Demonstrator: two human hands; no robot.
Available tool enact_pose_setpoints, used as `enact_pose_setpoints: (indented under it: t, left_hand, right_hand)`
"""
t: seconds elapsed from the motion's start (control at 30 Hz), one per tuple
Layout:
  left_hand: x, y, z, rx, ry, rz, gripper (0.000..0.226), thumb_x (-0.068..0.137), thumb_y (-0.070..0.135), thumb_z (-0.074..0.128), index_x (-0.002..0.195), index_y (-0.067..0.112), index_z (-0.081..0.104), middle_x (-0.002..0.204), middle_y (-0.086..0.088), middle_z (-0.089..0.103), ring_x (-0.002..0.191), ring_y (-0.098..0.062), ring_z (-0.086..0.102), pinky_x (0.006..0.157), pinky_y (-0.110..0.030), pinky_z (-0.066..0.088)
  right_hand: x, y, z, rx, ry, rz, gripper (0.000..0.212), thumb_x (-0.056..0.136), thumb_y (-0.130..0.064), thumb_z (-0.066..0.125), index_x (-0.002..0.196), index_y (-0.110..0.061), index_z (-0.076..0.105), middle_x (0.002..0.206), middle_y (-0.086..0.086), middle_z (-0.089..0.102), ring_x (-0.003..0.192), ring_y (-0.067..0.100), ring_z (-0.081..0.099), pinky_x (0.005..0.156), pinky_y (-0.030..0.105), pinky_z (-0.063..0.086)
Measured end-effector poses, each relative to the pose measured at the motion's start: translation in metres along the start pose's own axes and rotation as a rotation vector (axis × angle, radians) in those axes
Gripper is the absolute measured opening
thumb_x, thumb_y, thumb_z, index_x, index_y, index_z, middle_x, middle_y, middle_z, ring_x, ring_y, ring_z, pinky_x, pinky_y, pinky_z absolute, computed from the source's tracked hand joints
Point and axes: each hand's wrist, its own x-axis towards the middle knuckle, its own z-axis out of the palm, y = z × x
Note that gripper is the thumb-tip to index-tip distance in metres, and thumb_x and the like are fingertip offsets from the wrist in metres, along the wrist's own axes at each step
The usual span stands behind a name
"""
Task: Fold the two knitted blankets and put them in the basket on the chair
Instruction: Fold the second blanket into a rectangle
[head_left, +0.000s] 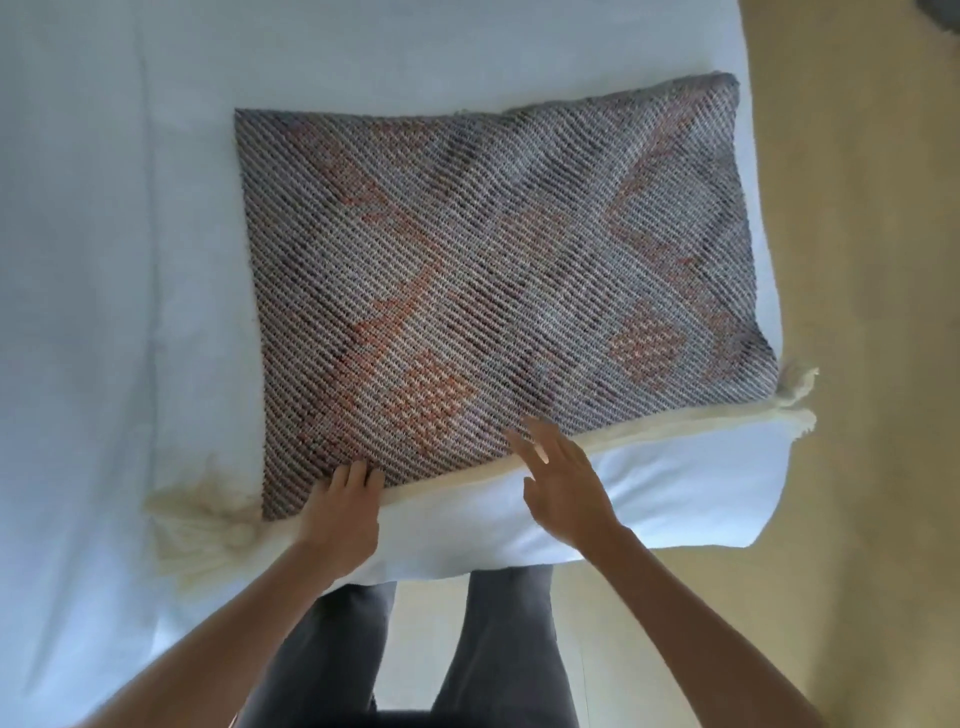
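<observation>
White bed (78, 260); knitted blanket (493, 270) looks limp, best gripped at near corners; left hand (343, 506) flat on it, right hand (563, 480) spread

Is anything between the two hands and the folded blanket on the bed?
Nothing visible. The left hand touches the blanket at its near edge, and the right hand is open over the same edge. The basket and chair are not in view.
</observation>
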Motion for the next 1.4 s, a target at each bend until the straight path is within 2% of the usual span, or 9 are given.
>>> enact_pose_setpoints:
  t: [0.13,0.4,0.57,0.67,0.83,0.93,1.03,1.2,1.4]
  left_hand:
    - [0.030,0.054,-0.020,0.014,0.147,0.074,0.048,0.056,0.016,0.075,0.100,0.006,0.058,0.091,-0.014,0.058,0.079,-0.030,0.059,0.063,-0.039,0.052]
    - [0.106,0.213,-0.056,-0.012,0.303,0.192,0.048,0.062,0.021,0.074,0.105,0.009,0.055,0.098,-0.014,0.053,0.084,-0.030,0.053,0.067,-0.039,0.048]
    - [0.150,0.295,-0.076,0.016,0.361,0.227,0.063,0.069,0.017,0.070,0.127,0.009,0.046,0.125,-0.019,0.045,0.113,-0.035,0.045,0.086,-0.050,0.044]
    - [0.162,0.313,-0.084,0.060,0.305,0.217,0.070,0.066,0.013,0.073,0.130,0.009,0.046,0.134,-0.021,0.041,0.123,-0.039,0.042,0.095,-0.058,0.042]
    - [0.167,0.309,-0.088,0.103,0.284,0.230,0.038,0.061,0.003,0.076,0.095,0.005,0.060,0.095,-0.016,0.056,0.083,-0.032,0.058,0.062,-0.043,0.054]
    - [0.164,0.310,-0.088,0.026,0.287,0.284,0.042,0.054,0.000,0.079,0.090,0.007,0.060,0.081,-0.012,0.055,0.066,-0.026,0.058,0.047,-0.034,0.053]
    - [0.155,0.320,-0.084,0.036,0.269,0.301,0.040,0.049,0.000,0.080,0.085,0.007,0.063,0.078,-0.011,0.056,0.064,-0.025,0.058,0.046,-0.032,0.050]
    - [0.162,0.329,-0.084,0.050,0.197,0.186,0.039,0.067,0.014,0.075,0.102,0.009,0.058,0.093,-0.011,0.054,0.081,-0.026,0.057,0.060,-0.037,0.053]
    - [0.161,0.332,-0.084,-0.006,0.215,0.214,0.043,0.056,0.002,0.078,0.094,0.004,0.058,0.082,-0.012,0.053,0.066,-0.024,0.057,0.040,-0.030,0.051]
  right_hand:
    - [-0.009,0.088,-0.011,-0.047,0.040,0.204,0.057,0.072,0.001,0.061,0.127,-0.005,0.049,0.131,0.022,0.051,0.121,0.039,0.049,0.091,0.051,0.048]
    - [-0.038,0.231,-0.036,-0.085,0.105,0.272,0.056,0.075,-0.006,0.043,0.131,-0.004,0.048,0.140,0.021,0.043,0.126,0.040,0.041,0.101,0.053,0.040]
    - [-0.049,0.302,-0.044,0.169,0.137,0.523,0.067,0.077,-0.024,0.035,0.141,-0.003,0.037,0.144,0.024,0.035,0.131,0.042,0.036,0.104,0.052,0.035]
    - [-0.040,0.316,-0.045,0.325,0.183,0.605,0.054,0.090,-0.028,0.034,0.136,-0.002,0.041,0.127,0.024,0.050,0.118,0.039,0.046,0.099,0.048,0.040]
    - [-0.033,0.320,-0.047,0.246,0.271,0.612,0.019,0.090,-0.018,0.053,0.098,0.000,0.054,0.089,0.017,0.060,0.081,0.039,0.058,0.075,0.044,0.045]
    - [-0.042,0.322,-0.045,0.213,0.288,0.633,0.014,0.086,-0.013,0.060,0.088,-0.002,0.053,0.079,0.015,0.060,0.069,0.039,0.058,0.066,0.043,0.047]
    - [-0.050,0.322,-0.042,0.119,0.303,0.668,0.013,0.078,-0.008,0.064,0.080,-0.005,0.051,0.075,0.014,0.054,0.068,0.035,0.055,0.059,0.040,0.046]
    - [-0.037,0.319,-0.045,0.207,0.301,0.607,0.032,0.089,-0.032,0.041,0.077,-0.005,0.051,0.067,0.012,0.056,0.066,0.033,0.055,0.063,0.039,0.045]
    - [-0.039,0.316,-0.054,0.300,0.237,0.677,0.026,0.101,-0.026,0.035,0.094,-0.004,0.047,0.082,0.016,0.066,0.077,0.036,0.061,0.063,0.037,0.040]
